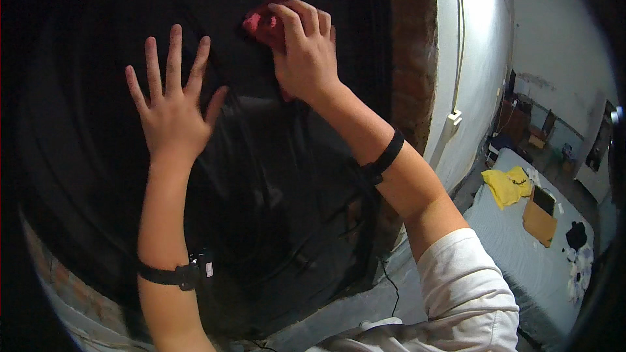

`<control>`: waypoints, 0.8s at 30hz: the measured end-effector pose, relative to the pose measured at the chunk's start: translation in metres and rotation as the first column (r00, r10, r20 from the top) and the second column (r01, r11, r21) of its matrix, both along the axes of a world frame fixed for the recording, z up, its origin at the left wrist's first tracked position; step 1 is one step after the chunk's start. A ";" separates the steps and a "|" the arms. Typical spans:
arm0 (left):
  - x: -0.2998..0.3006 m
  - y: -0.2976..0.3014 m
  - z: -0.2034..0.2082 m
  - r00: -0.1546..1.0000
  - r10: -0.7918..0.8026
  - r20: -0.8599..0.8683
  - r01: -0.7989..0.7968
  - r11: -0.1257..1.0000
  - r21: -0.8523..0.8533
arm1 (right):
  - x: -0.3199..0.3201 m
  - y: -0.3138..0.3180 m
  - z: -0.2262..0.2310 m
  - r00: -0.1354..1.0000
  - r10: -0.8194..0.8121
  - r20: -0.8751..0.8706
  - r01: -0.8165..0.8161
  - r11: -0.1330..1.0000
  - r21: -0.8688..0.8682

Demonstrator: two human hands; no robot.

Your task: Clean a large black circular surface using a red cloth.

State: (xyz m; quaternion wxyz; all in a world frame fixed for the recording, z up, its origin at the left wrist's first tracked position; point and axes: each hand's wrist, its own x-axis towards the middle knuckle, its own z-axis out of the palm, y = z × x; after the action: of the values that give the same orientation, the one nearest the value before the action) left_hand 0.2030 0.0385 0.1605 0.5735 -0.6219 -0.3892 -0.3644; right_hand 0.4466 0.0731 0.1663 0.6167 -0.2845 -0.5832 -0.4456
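Note:
A dark, glossy upright surface (254, 221) with faint streaks and reflections fills the middle of the head view. My left hand (175, 114) lies against it with fingers spread wide and nothing in them. Up and to the right, my right hand (308, 52) grips a red cloth (264, 26) and presses it to the same surface. Part of the cloth is hidden beneath the palm and fingers. Each forearm wears a black strap; a small device sits on the left strap (171, 276).
Brick (412, 58) edges the dark surface on the right, beside a white wall with a cable and a switch box (452, 119). Farther right stands a bed (502, 234) bearing a yellow cloth (506, 186), an open cardboard box (540, 221) and dark items. A thin black cable hangs low.

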 end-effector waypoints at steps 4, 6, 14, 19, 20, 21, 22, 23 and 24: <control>0.003 0.001 -0.002 0.999 0.034 0.002 -0.034 0.999 -0.001 | 0.021 0.009 0.003 0.999 0.049 0.016 -0.050 0.997 0.057; -0.002 0.003 -0.002 0.999 0.033 -0.008 -0.033 0.999 0.030 | 0.039 0.021 0.005 0.998 0.059 0.000 -0.059 0.996 0.069; -0.004 0.012 -0.004 1.000 -0.008 -0.017 0.009 0.998 0.058 | 0.128 0.043 0.015 0.997 -0.049 -0.068 0.055 0.995 0.086; -0.005 0.010 -0.001 1.000 -0.013 -0.020 0.014 0.998 0.066 | 0.152 0.047 0.020 0.985 -0.113 -0.127 0.116 0.993 0.016; -0.003 0.009 -0.001 1.000 -0.002 -0.008 0.003 0.999 0.043 | 0.154 0.046 0.023 0.980 -0.149 -0.133 0.150 0.989 -0.002; -0.003 0.006 0.001 1.000 0.016 0.001 -0.016 1.000 0.027 | 0.147 0.043 0.026 0.980 -0.142 -0.139 0.145 0.989 0.011; -0.004 0.003 0.002 1.000 0.021 -0.003 -0.021 0.999 0.042 | 0.137 0.041 0.028 0.954 -0.219 -0.204 0.211 0.976 -0.058; -0.005 -0.002 0.002 1.000 0.025 0.004 -0.025 1.000 0.015 | 0.127 0.039 0.031 0.919 -0.295 -0.263 0.269 0.954 -0.131; -0.008 -0.006 0.001 0.999 0.039 0.013 -0.039 0.999 -0.009 | 0.114 0.035 0.036 0.922 -0.276 -0.270 0.254 0.961 -0.112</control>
State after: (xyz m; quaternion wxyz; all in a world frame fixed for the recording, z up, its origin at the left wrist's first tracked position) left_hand 0.1945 0.0330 0.1619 0.5750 -0.6143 -0.4067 -0.3557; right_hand 0.5604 0.1078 0.2019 0.6168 -0.4446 -0.4613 -0.4573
